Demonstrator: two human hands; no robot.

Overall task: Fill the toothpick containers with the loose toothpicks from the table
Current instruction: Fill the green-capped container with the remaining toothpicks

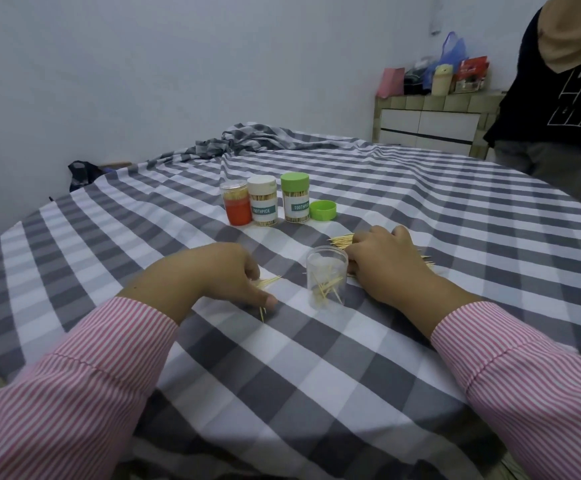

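The open clear jar (327,277) stands on the checked cloth (316,375) between my hands, a few toothpicks inside. My left hand (212,278) pinches a small bunch of toothpicks (269,281) just left of it. My right hand (386,265) lies curled over the loose pile (341,240) just right of it; whether it grips any, I cannot tell. Three filled jars (264,202) and a green lid (323,210) stand behind.
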